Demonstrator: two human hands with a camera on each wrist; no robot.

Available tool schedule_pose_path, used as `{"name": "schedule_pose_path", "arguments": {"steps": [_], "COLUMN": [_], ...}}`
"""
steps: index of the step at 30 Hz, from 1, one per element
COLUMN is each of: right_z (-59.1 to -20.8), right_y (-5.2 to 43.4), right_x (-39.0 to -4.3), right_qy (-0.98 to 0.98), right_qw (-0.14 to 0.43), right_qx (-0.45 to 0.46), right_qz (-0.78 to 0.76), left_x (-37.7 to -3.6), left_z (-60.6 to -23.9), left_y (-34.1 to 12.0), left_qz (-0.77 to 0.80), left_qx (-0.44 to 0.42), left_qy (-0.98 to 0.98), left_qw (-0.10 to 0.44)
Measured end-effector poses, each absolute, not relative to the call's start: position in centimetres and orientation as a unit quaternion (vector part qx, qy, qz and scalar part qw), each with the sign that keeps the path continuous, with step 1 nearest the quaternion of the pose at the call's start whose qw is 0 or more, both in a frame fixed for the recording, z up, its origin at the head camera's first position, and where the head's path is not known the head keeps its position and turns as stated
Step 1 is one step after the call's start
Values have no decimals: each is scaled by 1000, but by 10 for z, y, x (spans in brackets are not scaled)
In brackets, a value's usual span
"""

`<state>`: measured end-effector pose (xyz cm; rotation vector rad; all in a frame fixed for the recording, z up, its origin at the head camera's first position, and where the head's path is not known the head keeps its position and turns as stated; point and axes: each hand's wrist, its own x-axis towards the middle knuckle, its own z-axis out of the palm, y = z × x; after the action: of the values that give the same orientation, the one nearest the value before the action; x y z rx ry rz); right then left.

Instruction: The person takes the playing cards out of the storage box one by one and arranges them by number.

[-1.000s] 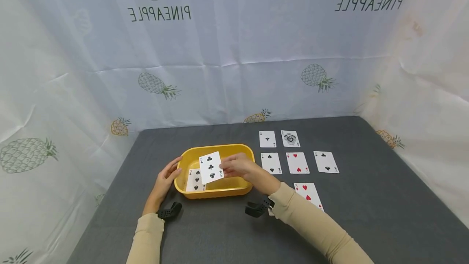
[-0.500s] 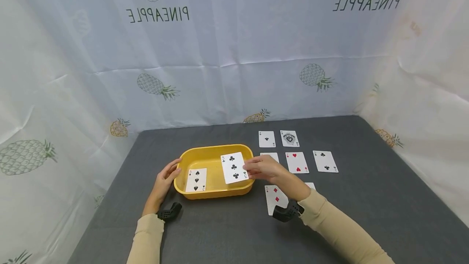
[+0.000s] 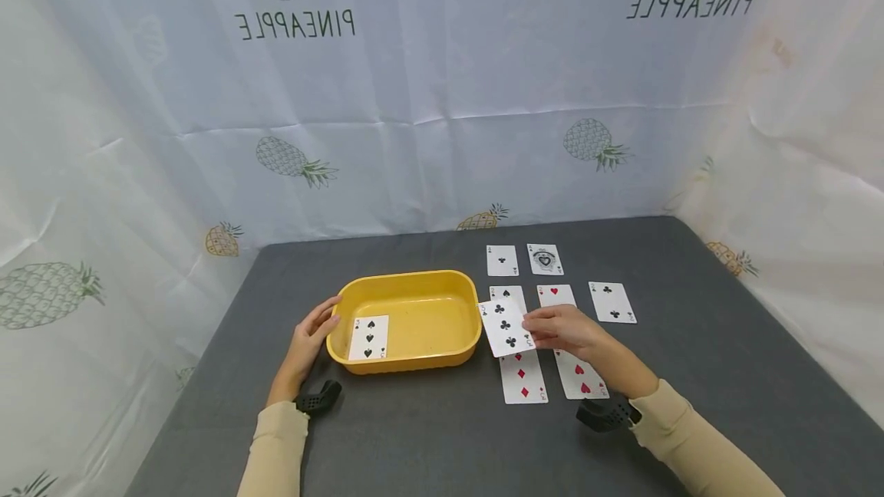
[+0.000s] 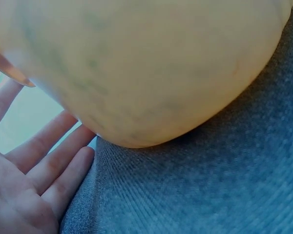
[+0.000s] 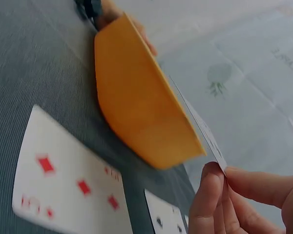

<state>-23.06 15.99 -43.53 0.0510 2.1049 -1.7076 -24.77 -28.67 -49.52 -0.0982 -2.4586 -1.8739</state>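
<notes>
Just right of the yellow oval plastic tub (image 3: 414, 305), the right hand (image 3: 562, 328) pinches a white three-of-clubs playing card (image 3: 506, 327) above the table, while the left hand (image 3: 309, 336) rests, fingers straight, against the tub's wall (backdrop lettering reads mirrored "PINEAPPLE")

Makeshift recording booth, white pineapple-print sheets (image 3: 428, 98) hung as walls from 9 round to 3 o'clock, grey cloth-covered table (image 3: 428, 436) filling the enclosed floor

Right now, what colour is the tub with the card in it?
Yellow: the tub shows best in the head view, with one spade card inside.
</notes>
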Motion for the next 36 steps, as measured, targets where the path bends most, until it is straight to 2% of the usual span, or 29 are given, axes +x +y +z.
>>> {"name": "schedule_pose_path", "arguments": {"steps": [14, 36], "right_z": [-439, -464], "right_y": [244, 338], "right_x": [-221, -205], "right_qy": [761, 754], "right_qw": [214, 274], "right_qx": [22, 56], "right_qz": [-612, -594], "left_x": [-249, -251], "left_z": [-496, -496], "left_y": [-286, -285], "left_qz": [-603, -595], "left_qx": [-31, -23], "left_qy": [-797, -804], "left_qw": [21, 14]}}
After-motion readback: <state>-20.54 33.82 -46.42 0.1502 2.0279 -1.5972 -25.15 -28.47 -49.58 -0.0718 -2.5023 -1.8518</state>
